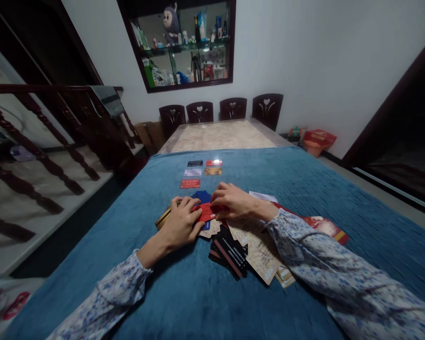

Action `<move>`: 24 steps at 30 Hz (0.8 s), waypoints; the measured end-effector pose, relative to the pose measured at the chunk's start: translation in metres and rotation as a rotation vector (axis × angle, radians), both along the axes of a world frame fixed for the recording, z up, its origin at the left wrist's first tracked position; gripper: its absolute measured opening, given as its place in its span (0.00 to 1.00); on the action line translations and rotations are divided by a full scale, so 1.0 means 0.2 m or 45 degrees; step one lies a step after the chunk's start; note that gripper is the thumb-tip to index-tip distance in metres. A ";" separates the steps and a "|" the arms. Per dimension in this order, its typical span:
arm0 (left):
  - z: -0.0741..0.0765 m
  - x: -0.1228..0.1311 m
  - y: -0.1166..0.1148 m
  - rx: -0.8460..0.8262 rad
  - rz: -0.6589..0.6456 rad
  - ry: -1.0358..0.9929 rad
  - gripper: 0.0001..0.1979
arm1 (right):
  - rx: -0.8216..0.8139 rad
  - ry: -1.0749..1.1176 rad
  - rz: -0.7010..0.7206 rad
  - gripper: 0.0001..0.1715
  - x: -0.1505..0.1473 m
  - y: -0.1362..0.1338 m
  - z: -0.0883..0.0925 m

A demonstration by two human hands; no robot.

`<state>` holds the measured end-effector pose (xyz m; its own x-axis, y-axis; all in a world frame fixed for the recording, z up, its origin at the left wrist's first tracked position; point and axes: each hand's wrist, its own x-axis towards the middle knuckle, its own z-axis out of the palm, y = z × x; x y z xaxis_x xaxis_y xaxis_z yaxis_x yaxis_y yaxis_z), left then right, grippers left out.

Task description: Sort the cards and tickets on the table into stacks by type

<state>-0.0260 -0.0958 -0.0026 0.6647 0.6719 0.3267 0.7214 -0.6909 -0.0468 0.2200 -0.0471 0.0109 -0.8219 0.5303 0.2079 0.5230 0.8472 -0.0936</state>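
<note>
My left hand (180, 219) and my right hand (235, 202) meet over a loose pile of cards. Between them is a red card (207, 213), with the left thumb and fingers closed at its left side and the right fingertips closed at its right side. Blue cards (201, 195) show just beyond it, and a gold-and-black card (163, 218) pokes out beside my left hand. Nearer to me lie black striped cards (230, 255) and beige cards (264, 257), fanned over one another. My right wrist and sleeve hide part of the pile.
Farther up the blue cloth (134, 203) lie separate cards: a black one (195, 164), a white one (193, 173), a gold one (213, 171) and two red ones (190, 183). A red-and-gold card or folder (327, 228) lies by my right forearm. Chairs (233, 108) line the far end.
</note>
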 end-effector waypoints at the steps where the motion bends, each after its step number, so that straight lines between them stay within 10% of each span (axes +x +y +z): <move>1: 0.00 0.00 0.00 0.005 -0.013 -0.004 0.12 | -0.001 -0.007 0.023 0.17 0.00 0.00 0.00; 24: 0.02 0.01 -0.02 0.042 -0.192 -0.080 0.10 | 0.109 0.106 0.207 0.09 0.02 0.01 0.00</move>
